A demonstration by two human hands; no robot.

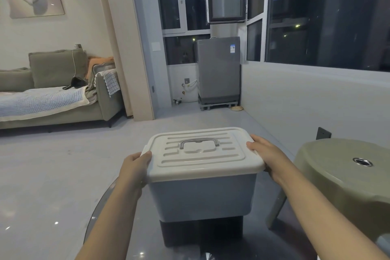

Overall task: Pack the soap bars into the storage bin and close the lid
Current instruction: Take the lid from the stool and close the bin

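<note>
A grey-blue storage bin (202,196) stands on a dark glass table in front of me. Its white ribbed lid (202,154) with a grey carry handle (199,142) lies flat on top of it. My left hand (135,167) grips the lid's left edge, thumb on top. My right hand (266,154) holds the lid's right edge the same way. No soap bars are in sight; the bin's inside is hidden by the lid.
The round dark glass table (109,207) reflects the bin. An olive-green plastic stool (346,177) stands close on the right. Beyond are grey floor, a sofa (54,95) at left and a washing machine (218,74) by the windows.
</note>
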